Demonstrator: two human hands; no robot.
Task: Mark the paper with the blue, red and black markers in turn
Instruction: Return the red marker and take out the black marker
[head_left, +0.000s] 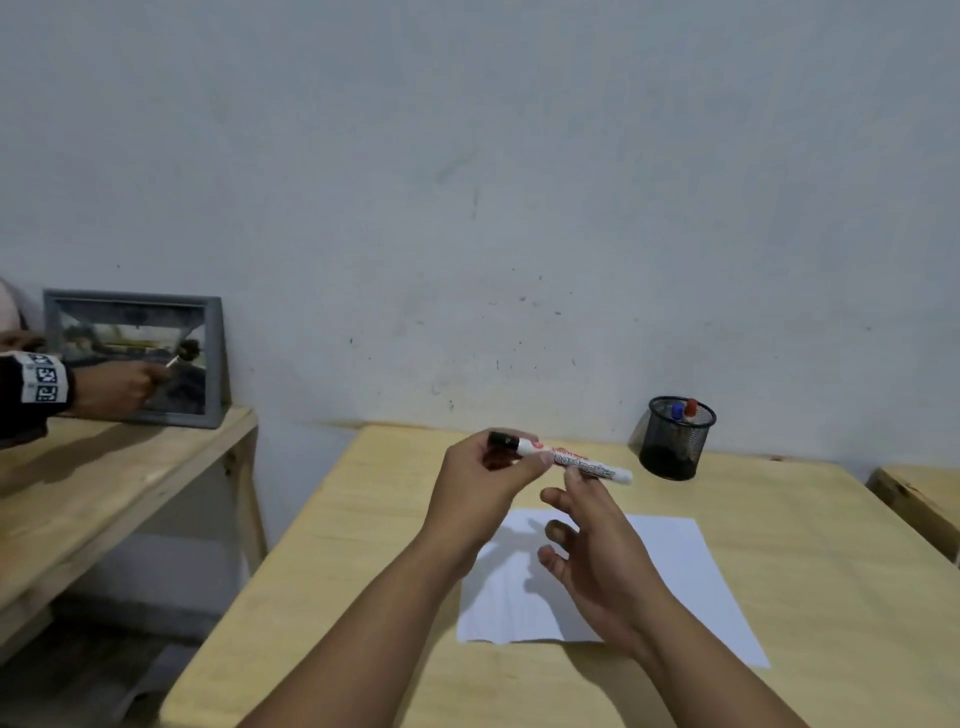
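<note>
Black marker (561, 457), white-barrelled with a black cap, held level above the far half of the surface (332, 545), cap end pinched in the left grip (488, 483), thumb and fingers closed round it. Right grip (587, 540) open, fingers spread, index fingertip touching or just under the barrel near its far end, hard to tell which. White paper (675, 561) flat on the surface below both hands, seemingly unmarked, though faint lines may show near its left side. Black mesh pen cup (675, 441) upright at the far edge near the wall, blue marker (677, 411) and red marker (691, 408) standing in it, caps up. Off to the left, another person's hand (114, 387) before a grey picture frame (210, 358) on a separate wooden bench (104, 467).
</note>
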